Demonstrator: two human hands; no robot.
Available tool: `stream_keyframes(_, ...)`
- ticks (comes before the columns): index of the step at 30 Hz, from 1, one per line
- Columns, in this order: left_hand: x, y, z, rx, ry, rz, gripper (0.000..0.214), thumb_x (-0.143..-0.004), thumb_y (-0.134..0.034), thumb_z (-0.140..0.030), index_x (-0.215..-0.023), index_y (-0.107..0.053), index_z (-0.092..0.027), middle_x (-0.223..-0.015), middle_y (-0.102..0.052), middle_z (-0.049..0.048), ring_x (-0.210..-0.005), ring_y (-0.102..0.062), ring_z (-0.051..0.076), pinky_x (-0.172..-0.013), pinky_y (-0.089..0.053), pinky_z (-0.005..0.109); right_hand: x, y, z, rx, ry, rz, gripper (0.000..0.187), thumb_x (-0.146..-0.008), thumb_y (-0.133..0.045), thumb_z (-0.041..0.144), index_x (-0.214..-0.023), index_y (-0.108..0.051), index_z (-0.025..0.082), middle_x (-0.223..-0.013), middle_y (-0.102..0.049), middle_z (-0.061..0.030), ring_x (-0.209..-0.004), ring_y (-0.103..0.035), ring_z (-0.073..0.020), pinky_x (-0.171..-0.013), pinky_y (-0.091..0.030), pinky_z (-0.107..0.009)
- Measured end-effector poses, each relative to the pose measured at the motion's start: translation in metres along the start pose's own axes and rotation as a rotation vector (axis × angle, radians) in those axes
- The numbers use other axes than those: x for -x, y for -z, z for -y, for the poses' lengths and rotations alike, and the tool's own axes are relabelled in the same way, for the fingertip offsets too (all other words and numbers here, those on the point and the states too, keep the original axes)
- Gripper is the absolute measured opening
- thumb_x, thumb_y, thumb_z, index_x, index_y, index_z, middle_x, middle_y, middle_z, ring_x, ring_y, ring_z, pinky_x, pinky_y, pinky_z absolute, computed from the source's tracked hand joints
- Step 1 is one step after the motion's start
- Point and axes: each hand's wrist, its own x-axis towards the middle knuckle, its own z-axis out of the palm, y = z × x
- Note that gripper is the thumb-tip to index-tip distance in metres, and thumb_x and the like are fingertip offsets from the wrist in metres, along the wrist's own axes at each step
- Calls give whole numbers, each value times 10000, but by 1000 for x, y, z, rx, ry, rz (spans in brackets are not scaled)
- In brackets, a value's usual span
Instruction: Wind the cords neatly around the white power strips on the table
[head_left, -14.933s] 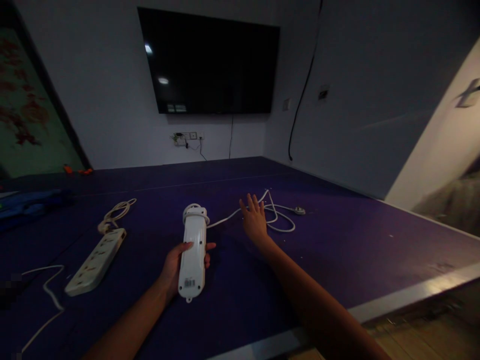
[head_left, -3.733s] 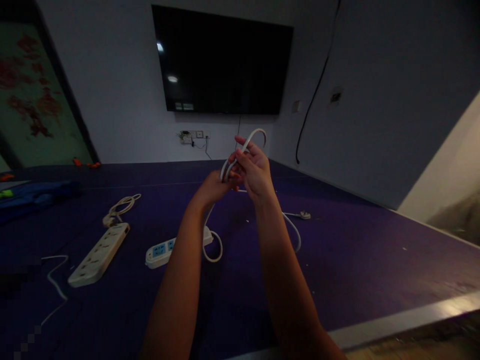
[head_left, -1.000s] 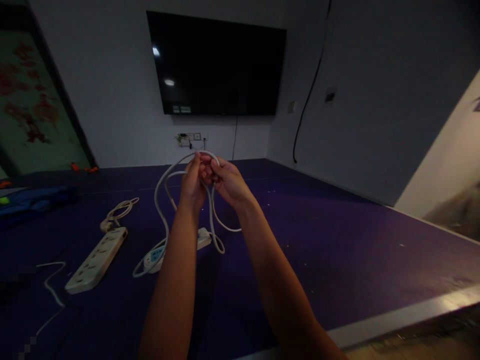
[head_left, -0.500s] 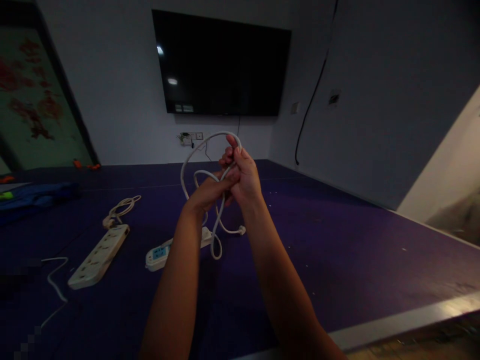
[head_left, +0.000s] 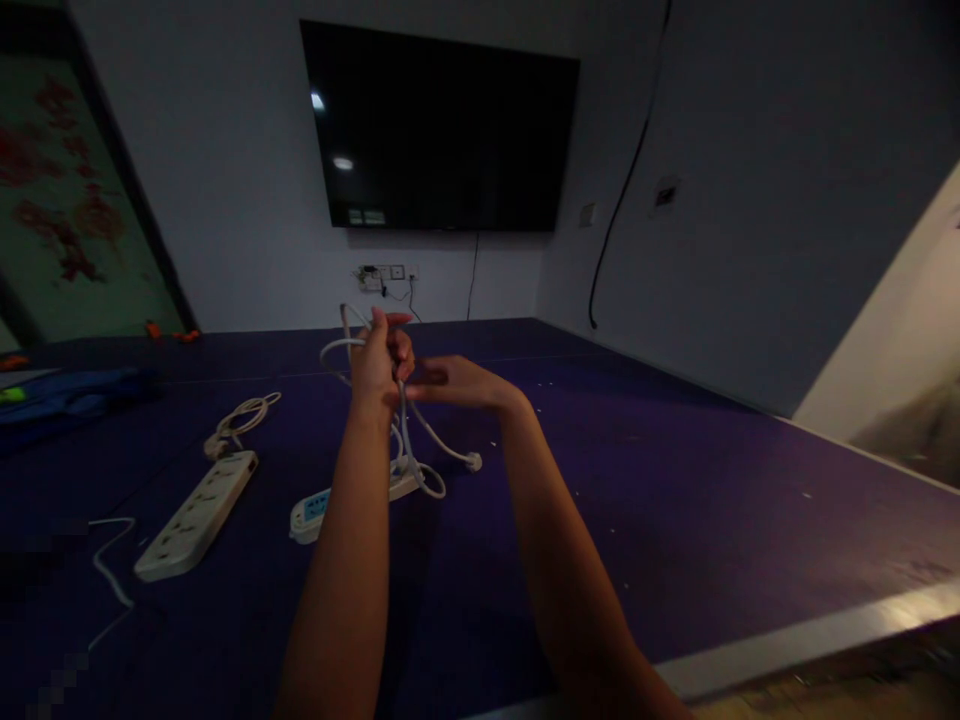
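My left hand (head_left: 381,358) is closed round a white power cord (head_left: 406,425), with loops of it standing out to the left of the fingers. My right hand (head_left: 459,382) has its thumb and fingers pinched on the same cord, just right of the left hand. Below the hands the cord hangs down to a white power strip (head_left: 302,520) with blue socket faces, partly hidden behind my left forearm. A small loop lies at the strip's right end. The cord's white plug (head_left: 473,462) rests on the purple surface, right of the strip.
A second white power strip (head_left: 196,515) lies to the left, its cord (head_left: 251,408) bundled beyond it. Blue cloth (head_left: 90,395) is at the far left. A television (head_left: 450,130) hangs above wall sockets (head_left: 386,273). The platform's pale edge (head_left: 810,640) runs along the front right.
Both hands have moved left and lower. The upper loop of cord has shifted from the right hand's fingers to the left hand's, and is now smaller.
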Motion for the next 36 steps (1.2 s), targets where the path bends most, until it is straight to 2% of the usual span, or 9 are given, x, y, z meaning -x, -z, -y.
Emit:
stream_keyframes(2, -1, 3, -3, 55, -41, -55, 407, -803, -499, -573, -693, -582, -190, -374, -366, -81, -252, -268, 33, -288, -163, 187, -1, -6, -5, 73, -36, 259, 385, -598, -754, 411, -854, -649, 144, -715, -641, 16, -660, -566, -118, -585, -412, -211)
stream_keyframes(4, -1, 5, -6, 86, -81, -105, 404, -826, -469, -563, -680, -561, -198, -376, -350, -83, -257, -260, 32, -291, -167, 186, -4, -14, -10, 134, -63, 437, 325, -576, -772, 378, -753, -652, 132, -648, -630, 25, -608, -549, -102, -549, -391, -194)
stream_keyframes(8, -1, 9, -10, 124, -154, -172, 399, -864, -427, -526, -662, -538, -201, -386, -336, -82, -268, -265, 36, -302, -186, 189, -15, -29, -15, 54, -50, 558, 178, -664, -717, 283, -714, -658, 123, -637, -646, 20, -625, -574, -96, -578, -413, -181)
stream_keyframes(12, 0, 13, -20, 172, -178, -202, 397, -898, -383, -483, -657, -527, -203, -392, -322, -78, -280, -271, 46, -319, -211, 193, -19, -34, -18, -126, -71, 587, 88, -790, -557, 151, -769, -636, 118, -647, -652, 4, -632, -595, -88, -567, -415, -169)
stream_keyframes(14, -1, 16, -26, 192, -158, -206, 401, -905, -377, -468, -643, -521, -202, -395, -324, -76, -291, -280, 47, -336, -231, 190, -19, -32, -19, -186, -110, 505, 107, -817, -515, 141, -751, -599, 130, -576, -604, 25, -565, -567, -75, -534, -405, -164)
stream_keyframes(18, -4, 26, -40, 270, -103, -224, 417, -934, -338, -404, -621, -511, -190, -396, -353, -66, -331, -344, 56, -388, -299, 179, -15, -21, -20, -263, -111, 120, 120, -809, -555, 238, -728, -547, 151, -478, -423, 92, -429, -425, -46, -465, -370, -160)
stream_keyframes(23, -5, 43, -57, 395, -9, -250, 404, -951, -308, -335, -636, -513, -184, -414, -425, -53, -394, -450, 71, -468, -387, 194, -10, -6, -20, -177, -38, -243, 305, -656, -695, 401, -638, -519, 152, -468, -366, 98, -411, -310, -34, -403, -230, -175)
stream_keyframes(27, 0, 55, -70, 532, -2, -264, 420, -966, -250, -327, -657, -490, -177, -393, -413, -68, -372, -444, 60, -471, -388, 198, -9, 2, -26, -84, -6, -517, 290, -561, -750, 350, -631, -562, 141, -510, -448, 73, -468, -372, -49, -457, -266, -186)
stream_keyframes(36, 5, 63, -79, 647, 10, -287, 418, -965, -256, -320, -641, -466, -159, -378, -384, -82, -355, -428, 47, -461, -375, 192, 2, 19, -39, 354, -54, -852, 91, -690, -600, 200, -749, -660, 166, -681, -639, -18, -644, -565, -143, -586, -373, -228)
